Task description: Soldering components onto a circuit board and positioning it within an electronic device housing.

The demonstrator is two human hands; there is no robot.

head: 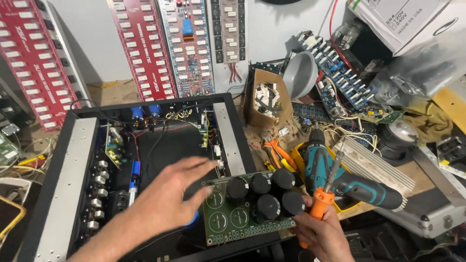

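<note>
Our right hand [324,232] closes its grip around the orange soldering iron [326,191], tip up at one o'clock, clear of the green circuit board [228,218]. Our left hand [172,191] hovers open and empty at nine o'clock over the black case [87,145].

Your left hand [177,191] hovers flat, palm down, fingers spread and loosely extended, the forearm reaching in from the lower left. Your right hand [323,233] sits low at the bottom right, fingers curled tightly in a closed grip, thumb pressed forward.
</note>
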